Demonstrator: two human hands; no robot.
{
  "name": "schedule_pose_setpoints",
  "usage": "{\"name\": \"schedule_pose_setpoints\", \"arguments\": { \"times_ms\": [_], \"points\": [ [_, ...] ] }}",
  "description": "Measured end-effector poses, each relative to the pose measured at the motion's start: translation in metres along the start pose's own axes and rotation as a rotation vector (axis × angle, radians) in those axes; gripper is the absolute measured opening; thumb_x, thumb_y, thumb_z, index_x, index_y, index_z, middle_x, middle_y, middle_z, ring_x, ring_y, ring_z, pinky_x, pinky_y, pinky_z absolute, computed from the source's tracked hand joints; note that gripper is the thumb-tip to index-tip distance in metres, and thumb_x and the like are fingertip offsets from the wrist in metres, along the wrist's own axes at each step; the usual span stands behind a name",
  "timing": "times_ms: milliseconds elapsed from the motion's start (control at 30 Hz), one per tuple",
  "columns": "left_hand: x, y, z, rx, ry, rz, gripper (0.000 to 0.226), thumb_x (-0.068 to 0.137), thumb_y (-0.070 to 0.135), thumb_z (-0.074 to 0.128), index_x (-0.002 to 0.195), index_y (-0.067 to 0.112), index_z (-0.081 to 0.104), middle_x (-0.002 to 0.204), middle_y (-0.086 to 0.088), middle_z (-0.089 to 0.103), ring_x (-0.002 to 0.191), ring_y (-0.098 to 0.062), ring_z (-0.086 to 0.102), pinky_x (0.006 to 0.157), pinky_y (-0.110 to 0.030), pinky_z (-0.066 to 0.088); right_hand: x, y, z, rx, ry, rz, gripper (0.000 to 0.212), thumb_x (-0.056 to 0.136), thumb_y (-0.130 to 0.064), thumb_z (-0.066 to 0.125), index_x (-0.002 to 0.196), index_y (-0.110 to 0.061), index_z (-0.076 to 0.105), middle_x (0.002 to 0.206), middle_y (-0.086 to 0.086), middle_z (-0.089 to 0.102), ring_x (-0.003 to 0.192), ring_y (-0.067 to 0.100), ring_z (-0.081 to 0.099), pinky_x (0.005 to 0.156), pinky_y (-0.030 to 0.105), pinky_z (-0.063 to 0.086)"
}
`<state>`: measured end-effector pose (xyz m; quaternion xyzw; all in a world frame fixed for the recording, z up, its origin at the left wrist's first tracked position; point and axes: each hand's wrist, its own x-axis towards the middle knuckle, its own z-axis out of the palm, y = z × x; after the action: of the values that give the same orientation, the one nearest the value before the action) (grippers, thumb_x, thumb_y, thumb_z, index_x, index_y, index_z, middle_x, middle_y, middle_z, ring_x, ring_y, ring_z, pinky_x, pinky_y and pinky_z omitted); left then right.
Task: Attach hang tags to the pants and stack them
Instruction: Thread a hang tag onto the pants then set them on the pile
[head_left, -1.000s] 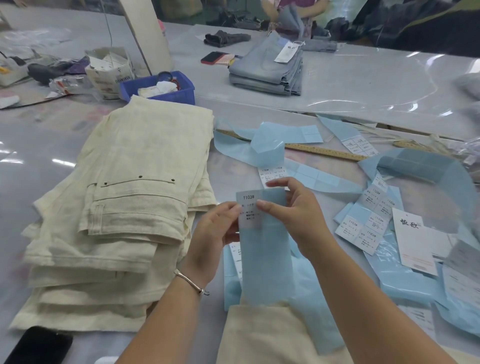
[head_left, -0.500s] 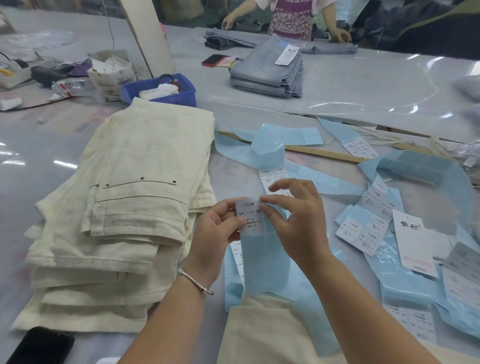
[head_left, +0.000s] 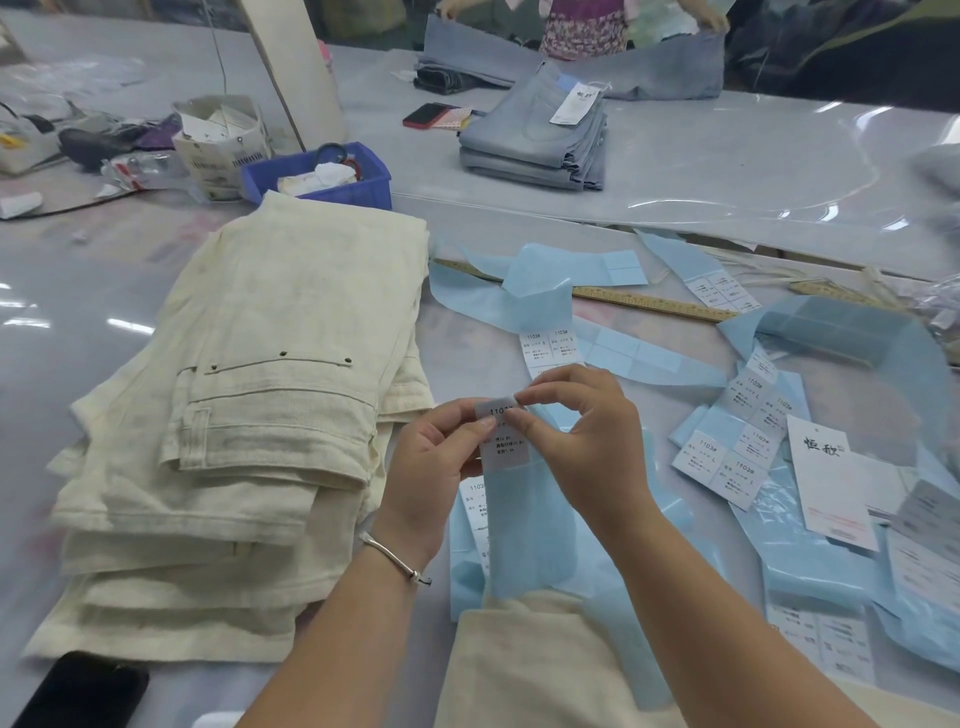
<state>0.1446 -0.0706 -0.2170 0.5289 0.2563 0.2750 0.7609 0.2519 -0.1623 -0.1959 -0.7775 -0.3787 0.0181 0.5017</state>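
Beside the stack of folded cream pants (head_left: 249, 415), both hands, left (head_left: 436, 467) and right (head_left: 587, 447), pinch a sticker (head_left: 504, 441) off its blue strip, so tagging the near pants (head_left: 545, 670) seems unfinished.

Pants stack (head_left: 260, 395): cream
Backing strips (head_left: 530, 525): pale blue
Sticker (head_left: 503, 441): white, black print
Bin (head_left: 358, 189): blue
Far pants (head_left: 535, 140): grey-blue

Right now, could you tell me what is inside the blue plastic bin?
The blue plastic bin holds crumpled white paper and a red-edged round object. Whatever lies beneath them is covered.
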Motion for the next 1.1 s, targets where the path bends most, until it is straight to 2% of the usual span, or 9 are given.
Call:
{"name": "schedule_pose_setpoints", "arguments": {
  "times_ms": [233, 333, 433, 533, 600, 733, 900, 1000, 1100],
  "points": [
    [-0.001, -0.002, -0.002, 0.026, 0.023, 0.069, 0.034, 0.09, -0.004, 0.053, 0.089, 0.017, 0.08, 0.095, -0.009, 0.075, 0.088, -0.019, 0.071, 0.07, -0.023, 0.056, 0.001, -0.005, 0.0, 0.066, -0.093, 0.094, 0.012, 0.073, -0.018, 0.082, 0.082, -0.016, 0.075, 0.083, -0.006, 0.068, 0.09, 0.013, 0.059, 0.081, 0.027, 0.044],
    [-0.003, -0.003, 0.0, 0.01, 0.029, 0.133, 0.025, 0.085, 0.005, 0.056, 0.092, 0.012, 0.079, 0.096, -0.013, 0.075, 0.089, -0.022, 0.071, 0.072, -0.025, 0.056, 0.002, -0.01, -0.003, 0.244, -0.112, 0.218, 0.012, 0.069, -0.015, 0.084, 0.077, -0.017, 0.075, 0.076, -0.008, 0.071, 0.081, 0.004, 0.063, 0.08, 0.02, 0.046],
    [-0.005, -0.001, 0.005, -0.006, 0.077, 0.137, 0.019, 0.082, 0.018, 0.061, 0.085, 0.015, 0.08, 0.085, -0.009, 0.075, 0.078, -0.019, 0.07, 0.069, -0.027, 0.057, 0.001, -0.012, -0.002, 0.307, -0.066, 0.222, 0.014, 0.068, -0.01, 0.084, 0.078, -0.015, 0.074, 0.074, -0.006, 0.072, 0.076, 0.005, 0.065, 0.074, 0.012, 0.047],
    [-0.003, 0.003, 0.01, -0.004, 0.157, 0.125, 0.017, 0.085, 0.017, 0.067, 0.071, 0.018, 0.077, 0.07, -0.004, 0.069, 0.066, -0.016, 0.064, 0.061, -0.025, 0.055, -0.007, -0.015, 0.001, 0.229, 0.029, 0.145, 0.015, 0.07, -0.011, 0.084, 0.081, -0.017, 0.074, 0.077, -0.009, 0.071, 0.078, 0.005, 0.065, 0.074, 0.019, 0.05],
    [-0.001, 0.005, 0.012, 0.015, 0.207, 0.114, 0.023, 0.089, 0.014, 0.066, 0.068, 0.017, 0.076, 0.067, -0.004, 0.065, 0.064, -0.016, 0.061, 0.057, -0.024, 0.052, -0.012, -0.016, 0.003, 0.145, 0.112, 0.017, 0.014, 0.071, -0.011, 0.083, 0.082, -0.015, 0.074, 0.08, -0.009, 0.071, 0.079, 0.006, 0.064, 0.075, 0.023, 0.051],
    [0.0, 0.007, 0.015, 0.032, 0.251, 0.024, 0.024, 0.085, 0.015, 0.067, 0.063, 0.019, 0.073, 0.062, 0.0, 0.061, 0.06, -0.014, 0.059, 0.054, -0.023, 0.05, -0.015, -0.012, 0.006, 0.015, 0.188, -0.218, 0.01, 0.074, -0.003, 0.079, 0.077, -0.011, 0.074, 0.084, -0.003, 0.072, 0.079, 0.018, 0.068, 0.069, 0.038, 0.055],
    [0.008, 0.018, 0.009, 0.142, 0.12, -0.179, 0.02, 0.072, 0.036, 0.064, 0.063, 0.019, 0.071, 0.064, -0.003, 0.062, 0.059, -0.016, 0.061, 0.053, -0.025, 0.05, -0.012, -0.002, 0.001, -0.187, 0.091, -0.375, 0.013, 0.073, -0.005, 0.079, 0.07, -0.015, 0.074, 0.09, -0.002, 0.071, 0.079, 0.021, 0.067, 0.057, 0.034, 0.053],
    [0.014, 0.024, 0.004, 0.254, 0.01, -0.285, 0.022, 0.08, 0.021, 0.065, 0.058, 0.02, 0.066, 0.061, -0.002, 0.059, 0.055, -0.015, 0.062, 0.054, -0.026, 0.051, -0.007, 0.003, -0.005, -0.253, 0.019, -0.484, 0.012, 0.075, -0.007, 0.078, 0.066, -0.013, 0.073, 0.088, 0.004, 0.066, 0.078, 0.026, 0.061, 0.054, 0.036, 0.05],
    [0.022, 0.028, 0.001, 0.293, -0.019, -0.353, 0.028, 0.08, 0.006, 0.06, 0.055, 0.017, 0.057, 0.049, 0.002, 0.048, 0.041, -0.011, 0.052, 0.049, -0.022, 0.049, -0.007, 0.0, -0.01, -0.18, -0.052, -0.473, 0.011, 0.074, -0.008, 0.08, 0.066, -0.013, 0.074, 0.086, 0.005, 0.065, 0.078, 0.027, 0.058, 0.059, 0.04, 0.049]
  ]
}}
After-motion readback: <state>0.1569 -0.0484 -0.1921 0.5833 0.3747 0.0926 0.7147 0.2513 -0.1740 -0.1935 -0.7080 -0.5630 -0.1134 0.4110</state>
